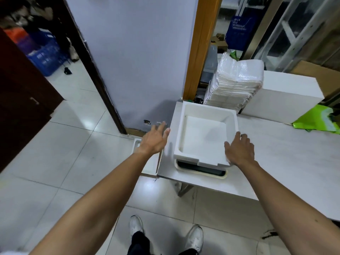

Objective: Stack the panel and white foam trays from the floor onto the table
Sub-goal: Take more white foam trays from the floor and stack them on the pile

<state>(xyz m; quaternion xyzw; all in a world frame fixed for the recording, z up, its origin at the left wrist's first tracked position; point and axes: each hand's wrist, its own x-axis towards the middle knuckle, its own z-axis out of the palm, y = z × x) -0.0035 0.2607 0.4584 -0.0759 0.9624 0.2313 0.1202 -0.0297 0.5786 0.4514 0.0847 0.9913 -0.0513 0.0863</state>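
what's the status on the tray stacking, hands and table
Left hand open, off the tray. Right hand flat on the tray's near corner. Tray sits on the panel on the table. One tray on floor.

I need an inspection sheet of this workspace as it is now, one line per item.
Surface: white table, bare near its front edge.
Job's things: white foam tray on top of the panel on the table; another foam tray on the floor beside the table.
Clutter: stack of white bags, white box, green bag.
Grippers: left hand open, off the tray; right hand open, on the tray's corner.
Cables: nothing seen.
Surroundings: tiled floor, blue crates.
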